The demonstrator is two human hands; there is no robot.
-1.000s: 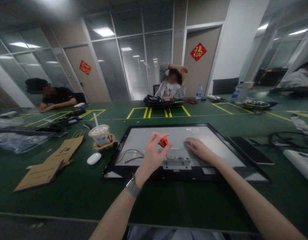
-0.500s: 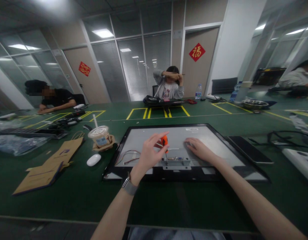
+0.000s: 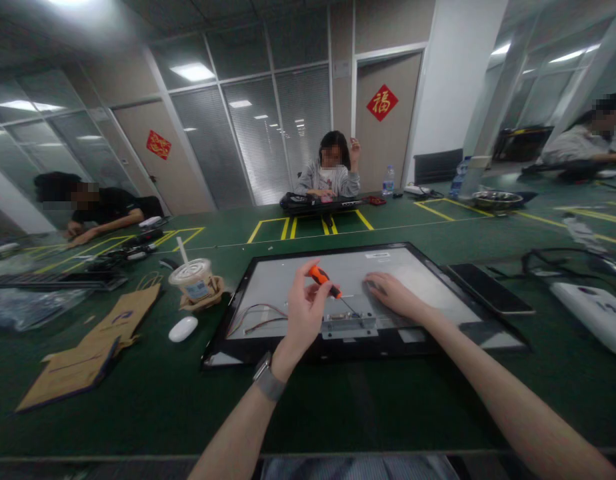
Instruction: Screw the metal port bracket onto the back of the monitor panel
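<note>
My left hand (image 3: 307, 308) grips a screwdriver (image 3: 327, 281) by its orange and black handle. The shaft slants down to the right, its tip at the small circuit board on a metal bracket (image 3: 349, 328); whether it sits in a screw I cannot tell. My right hand (image 3: 394, 295) lies palm down with fingers stretched out on the grey back of a flat display panel (image 3: 273, 277). That panel, framed in black, lies on the green table. Thin wires (image 3: 258, 309) run across the panel left of the bracket, partly behind my left hand.
Left of the panel are a drink cup (image 3: 192, 279) in a cardboard holder, a white mouse (image 3: 183, 329) and a brown paper bag (image 3: 95, 353). To the right lie a black phone-like slab (image 3: 488, 289), a white device (image 3: 591, 315) and black cables. Other people sit around the table.
The screwdriver has gone from nearly upright to tilted, its tip moving right along the bracket. My right hand stays flat on the panel. The person opposite has lowered one arm.
</note>
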